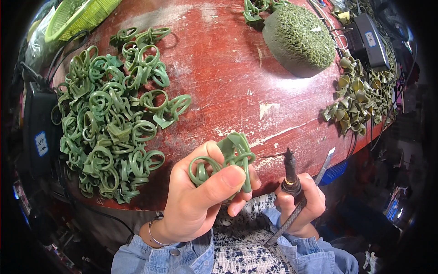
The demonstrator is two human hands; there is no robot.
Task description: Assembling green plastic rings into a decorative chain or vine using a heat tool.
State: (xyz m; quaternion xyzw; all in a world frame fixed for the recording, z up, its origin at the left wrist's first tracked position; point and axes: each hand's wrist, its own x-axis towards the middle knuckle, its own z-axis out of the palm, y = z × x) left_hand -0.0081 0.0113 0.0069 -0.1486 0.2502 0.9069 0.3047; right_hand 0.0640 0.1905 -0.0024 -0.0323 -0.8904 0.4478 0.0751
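Note:
My left hand [194, 198] is closed around a few glossy green wax rings [238, 155], pinched between thumb and fingers above the table's near edge. One ring sticks up from the grip with a flat leaf-like tab on it. To its right, my right hand [306, 205] grips a soldering-iron-like tool [290, 170] with a dark pointed tip aimed upward. A slim grey file [325, 168] also runs slantwise through the right hand's fingers. The iron's tip is apart from the rings. A large heap of similar green rings [107, 125] lies left of my left hand.
The worn red table [214, 68] holds a round block with a rough green top [301, 39] at the back. Small olive cup-shaped pieces [358, 93] are piled at right near a black box [370, 42]. Another black box [40, 137] and a yellow-green basket [82, 20] are at left.

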